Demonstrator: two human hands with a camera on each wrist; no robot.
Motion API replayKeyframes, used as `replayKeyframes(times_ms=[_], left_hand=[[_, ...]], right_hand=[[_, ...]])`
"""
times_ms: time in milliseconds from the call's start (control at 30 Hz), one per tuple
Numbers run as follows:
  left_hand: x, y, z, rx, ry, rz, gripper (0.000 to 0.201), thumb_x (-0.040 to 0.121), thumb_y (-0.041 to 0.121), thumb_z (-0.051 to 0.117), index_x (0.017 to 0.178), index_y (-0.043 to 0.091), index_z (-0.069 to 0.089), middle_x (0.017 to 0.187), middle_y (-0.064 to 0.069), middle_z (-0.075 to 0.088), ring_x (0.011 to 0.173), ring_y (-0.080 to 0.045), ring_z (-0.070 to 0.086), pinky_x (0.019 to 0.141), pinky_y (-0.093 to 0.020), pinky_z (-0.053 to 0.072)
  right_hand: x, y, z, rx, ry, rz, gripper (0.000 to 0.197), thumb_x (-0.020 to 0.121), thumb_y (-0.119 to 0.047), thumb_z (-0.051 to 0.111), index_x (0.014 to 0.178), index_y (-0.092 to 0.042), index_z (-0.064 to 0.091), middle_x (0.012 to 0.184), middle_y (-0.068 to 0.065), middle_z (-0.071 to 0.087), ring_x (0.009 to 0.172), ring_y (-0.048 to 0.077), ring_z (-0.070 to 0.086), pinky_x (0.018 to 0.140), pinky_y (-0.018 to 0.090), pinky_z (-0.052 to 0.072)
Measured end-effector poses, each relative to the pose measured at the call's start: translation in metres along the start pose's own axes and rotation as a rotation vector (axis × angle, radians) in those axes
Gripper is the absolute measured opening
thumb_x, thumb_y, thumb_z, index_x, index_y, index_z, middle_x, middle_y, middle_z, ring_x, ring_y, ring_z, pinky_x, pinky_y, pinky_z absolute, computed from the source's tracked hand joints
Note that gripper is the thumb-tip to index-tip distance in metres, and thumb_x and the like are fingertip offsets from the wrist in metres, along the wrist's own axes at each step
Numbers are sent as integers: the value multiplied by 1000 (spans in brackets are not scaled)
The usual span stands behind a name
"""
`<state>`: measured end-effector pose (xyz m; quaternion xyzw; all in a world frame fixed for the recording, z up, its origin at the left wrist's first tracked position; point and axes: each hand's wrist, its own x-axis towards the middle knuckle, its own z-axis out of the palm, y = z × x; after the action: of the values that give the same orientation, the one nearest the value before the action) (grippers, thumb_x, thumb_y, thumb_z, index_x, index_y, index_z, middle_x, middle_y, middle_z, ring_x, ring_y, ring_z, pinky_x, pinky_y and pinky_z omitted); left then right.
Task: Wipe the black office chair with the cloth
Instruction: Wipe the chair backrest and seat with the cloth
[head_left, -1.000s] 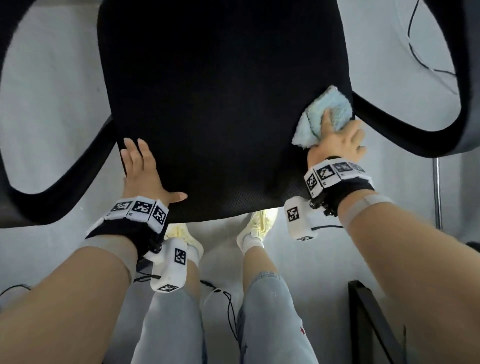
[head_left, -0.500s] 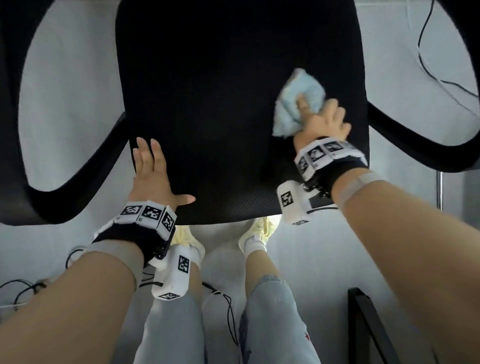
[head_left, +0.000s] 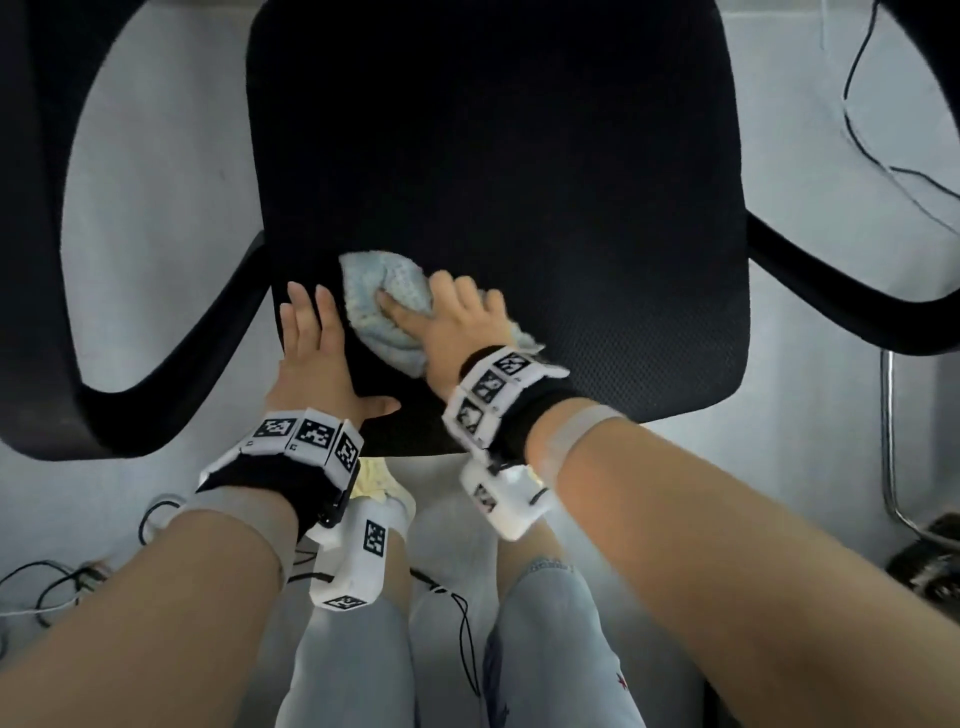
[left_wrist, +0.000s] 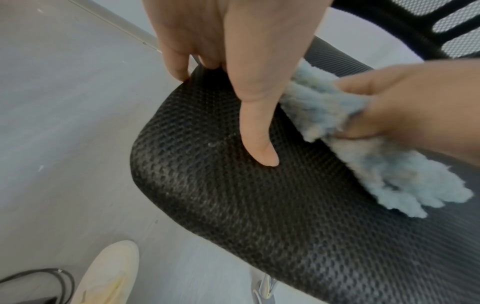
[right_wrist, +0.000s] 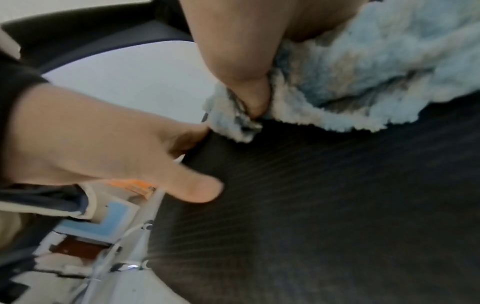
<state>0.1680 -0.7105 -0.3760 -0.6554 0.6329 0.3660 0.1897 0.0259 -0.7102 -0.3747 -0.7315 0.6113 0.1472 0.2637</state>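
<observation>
The black office chair's mesh seat (head_left: 493, 171) fills the upper middle of the head view. My right hand (head_left: 457, 322) grips a bunched light-blue fluffy cloth (head_left: 387, 306) and presses it on the seat's near left part, thumb dug into the cloth (right_wrist: 363, 72). My left hand (head_left: 311, 353) lies flat on the seat's near left corner, right beside the cloth, thumb stretched along the mesh (left_wrist: 259, 205). In the left wrist view the left hand's fingers (left_wrist: 179, 61) reach the seat's side edge, and the cloth (left_wrist: 363, 148) sits just right of the thumb.
Curved black armrests flank the seat at left (head_left: 156, 338) and right (head_left: 831, 301). Black cables (head_left: 872, 130) trail over the grey floor at the far right and near left. A chrome tube (head_left: 891, 467) stands at the right. My legs and pale shoes (head_left: 384, 483) are under the seat's front edge.
My right hand has swept the cloth from the seat's right edge across to its near left part, up against my left hand. The left hand has stayed on the corner.
</observation>
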Motion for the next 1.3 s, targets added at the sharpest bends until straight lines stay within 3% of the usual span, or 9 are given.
replayKeyframes(times_ms=[200, 367, 533, 633, 700, 833, 967, 1200, 1300], left_hand=[[-2, 4, -1, 51, -9, -15, 127, 67, 39, 76, 144, 10, -21, 153, -13, -27, 144, -27, -18, 117, -41, 11], [2, 7, -4, 69, -55, -47, 129, 66, 38, 77, 144, 11, -22, 153, -11, -28, 144, -25, -19, 116, -41, 14], [9, 6, -9, 107, -99, -56, 131, 64, 39, 78, 143, 9, -22, 153, -11, -28, 144, -25, -18, 117, -40, 15], [10, 3, -14, 107, -113, -41, 130, 65, 39, 78, 144, 9, -21, 153, -12, -27, 144, -26, -18, 117, -39, 13], [12, 1, -17, 93, -136, -31, 128, 66, 39, 77, 144, 10, -21, 153, -12, -28, 144, -26, -19, 118, -40, 13], [15, 0, -23, 100, -168, -40, 123, 70, 38, 74, 144, 13, -22, 153, -8, -28, 144, -22, -18, 117, -41, 20], [16, 2, -27, 100, -204, -53, 120, 73, 37, 72, 144, 14, -22, 153, -7, -29, 144, -21, -18, 116, -40, 20], [14, 3, -24, 109, -189, -49, 119, 73, 37, 72, 144, 11, -20, 154, -10, -25, 145, -23, -16, 116, -39, 16], [13, 3, -23, 135, -179, -49, 119, 74, 38, 71, 144, 10, -21, 154, -12, -26, 144, -25, -16, 117, -39, 15]], right_hand=[[-27, 140, -26, 79, 149, 650, 65, 84, -13, 43, 139, -41, 22, 129, 17, 33, 117, 37, 32, 98, 50, 29], [-9, 129, -27, 98, 159, 807, 67, 81, -12, 47, 139, -36, 24, 131, 17, 31, 118, 37, 31, 97, 51, 30], [22, 13, -21, 83, 9, 281, 69, 84, -23, 50, 139, -43, 14, 133, 10, 28, 117, 32, 31, 97, 46, 32], [33, 1, -25, 9, -14, 68, 66, 83, -33, 52, 137, -48, 17, 134, 9, 29, 119, 32, 30, 100, 46, 29], [44, 30, -35, -17, 5, 107, 67, 82, -32, 51, 136, -50, 17, 132, 9, 30, 117, 32, 31, 99, 46, 29], [61, 93, -66, 114, 166, 584, 70, 83, -11, 45, 139, -43, 17, 133, 15, 30, 117, 35, 31, 98, 46, 30], [88, 74, -76, 206, 155, 756, 66, 85, -22, 47, 142, -35, 17, 143, 15, 23, 127, 35, 26, 102, 48, 29], [78, -11, -52, 18, -7, 18, 68, 83, -31, 49, 139, -45, 14, 136, 8, 27, 121, 31, 29, 101, 45, 28], [57, 31, -50, -7, 23, 14, 66, 82, -31, 48, 137, -48, 16, 129, 9, 32, 117, 32, 32, 97, 45, 30]])
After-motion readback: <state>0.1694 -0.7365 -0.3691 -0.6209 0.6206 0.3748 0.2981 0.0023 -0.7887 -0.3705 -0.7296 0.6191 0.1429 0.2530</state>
